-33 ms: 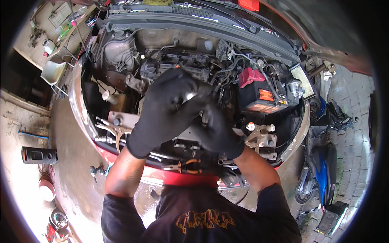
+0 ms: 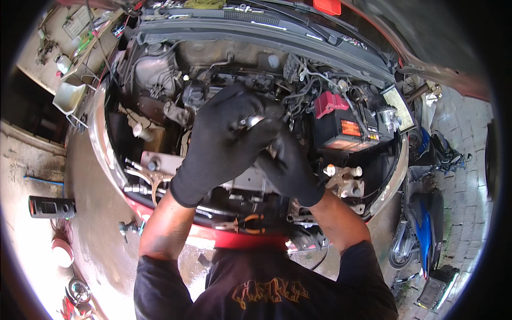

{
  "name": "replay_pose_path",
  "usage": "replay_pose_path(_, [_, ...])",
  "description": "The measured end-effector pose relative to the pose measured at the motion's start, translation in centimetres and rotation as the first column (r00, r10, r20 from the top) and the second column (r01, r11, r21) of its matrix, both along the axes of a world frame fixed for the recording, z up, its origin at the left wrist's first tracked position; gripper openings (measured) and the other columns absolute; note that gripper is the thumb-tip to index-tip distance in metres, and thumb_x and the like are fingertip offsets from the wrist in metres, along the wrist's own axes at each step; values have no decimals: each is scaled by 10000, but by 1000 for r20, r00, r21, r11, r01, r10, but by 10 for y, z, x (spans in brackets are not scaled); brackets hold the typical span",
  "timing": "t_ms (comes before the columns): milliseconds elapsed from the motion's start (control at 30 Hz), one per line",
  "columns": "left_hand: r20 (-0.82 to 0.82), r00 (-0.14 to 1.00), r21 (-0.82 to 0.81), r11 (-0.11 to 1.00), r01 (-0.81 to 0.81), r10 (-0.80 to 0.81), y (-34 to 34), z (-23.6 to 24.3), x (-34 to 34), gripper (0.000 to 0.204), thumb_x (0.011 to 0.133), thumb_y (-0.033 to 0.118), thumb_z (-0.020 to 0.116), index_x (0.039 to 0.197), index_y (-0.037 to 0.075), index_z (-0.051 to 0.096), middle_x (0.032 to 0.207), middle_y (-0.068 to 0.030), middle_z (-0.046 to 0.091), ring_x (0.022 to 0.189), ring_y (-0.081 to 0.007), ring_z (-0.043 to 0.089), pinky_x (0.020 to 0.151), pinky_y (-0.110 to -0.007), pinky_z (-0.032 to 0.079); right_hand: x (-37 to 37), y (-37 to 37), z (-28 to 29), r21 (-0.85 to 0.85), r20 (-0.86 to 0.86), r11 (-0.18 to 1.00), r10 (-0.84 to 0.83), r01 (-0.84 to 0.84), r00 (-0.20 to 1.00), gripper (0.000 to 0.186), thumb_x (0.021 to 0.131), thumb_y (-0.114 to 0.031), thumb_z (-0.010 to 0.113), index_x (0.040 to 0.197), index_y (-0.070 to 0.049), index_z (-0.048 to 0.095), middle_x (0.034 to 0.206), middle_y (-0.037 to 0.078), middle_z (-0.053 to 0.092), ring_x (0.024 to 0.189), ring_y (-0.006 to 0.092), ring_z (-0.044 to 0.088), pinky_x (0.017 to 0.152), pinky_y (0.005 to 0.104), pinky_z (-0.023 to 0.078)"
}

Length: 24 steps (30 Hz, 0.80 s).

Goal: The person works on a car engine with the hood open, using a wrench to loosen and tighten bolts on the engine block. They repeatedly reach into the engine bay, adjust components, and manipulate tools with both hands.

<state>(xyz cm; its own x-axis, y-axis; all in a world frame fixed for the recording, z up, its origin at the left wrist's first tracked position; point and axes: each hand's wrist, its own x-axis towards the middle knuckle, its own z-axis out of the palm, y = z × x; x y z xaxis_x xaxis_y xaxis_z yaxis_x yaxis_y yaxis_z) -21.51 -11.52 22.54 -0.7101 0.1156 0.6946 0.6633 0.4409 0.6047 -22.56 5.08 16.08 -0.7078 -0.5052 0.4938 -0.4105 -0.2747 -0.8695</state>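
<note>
My left hand (image 2: pixel 213 141), in a black glove, is closed over a small shiny metal piece (image 2: pixel 256 121). Only a bright rounded bit of it shows between the fingers, so its kind cannot be told. Against the left hand, my right hand (image 2: pixel 290 168), gloved alike, has its fingers bent and closed at the same piece. Both are held above the open engine bay, in front of the engine (image 2: pixel 240 80). Pliers with orange and black handles (image 2: pixel 250 224) lie below the hands, along the car's front edge.
A car battery (image 2: pixel 346 128) with a red terminal cover (image 2: pixel 330 102) stands to the right. Metal brackets lie at front left (image 2: pixel 154 176) and front right (image 2: pixel 346 186). A metal part (image 2: pixel 389 116) sits beside the battery. Wrenches (image 2: pixel 269 25) rest below the windshield. The raised hood (image 2: pixel 448 80) is at right.
My hands have shifted and turned slightly while staying together. More of the shiny metal piece shows between the fingers.
</note>
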Motion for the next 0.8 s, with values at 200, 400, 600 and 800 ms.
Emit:
replay_pose_path(200, [214,977,439,891,-118,23,24,-102,-126,419,916,54,741,1297,-10,580,1240,-171,621,1114,-304,637,942,-385,520,-154,40,-3,-70,373,977,-162,202,913,299,1086,-197,544,1320,-21,605,835,-9,516,760,72,477,699,259,431])
replay_pose_path(400, [144,959,-224,952,-209,244,114,-288,-215,580,903,274,721,1363,-25,533,1358,-288,551,1266,-478,544,1020,-559,486,-270,58,-52,-259,350,936,-137,237,927,599,1101,-581,431,1168,-30,657,750,-28,444,664,114,378,650,300,344])
replay_pose_path(600, [486,751,-325,891,-318,446,158,-369,-250,906,888,381,730,1526,-101,305,1422,-376,470,1321,-528,485,1089,-595,431,-320,48,-160,16,414,996,-91,93,906,619,1114,-584,362,1101,-38,654,786,2,508,705,121,440,702,292,413])
replay_pose_path(800, [429,840,-248,938,-244,332,172,-403,-227,905,891,256,697,1576,-109,232,1505,-372,409,1355,-528,465,1135,-595,391,-366,25,-232,13,344,995,-96,97,934,431,1142,-427,417,1161,-66,650,916,-1,603,810,96,528,735,291,452])
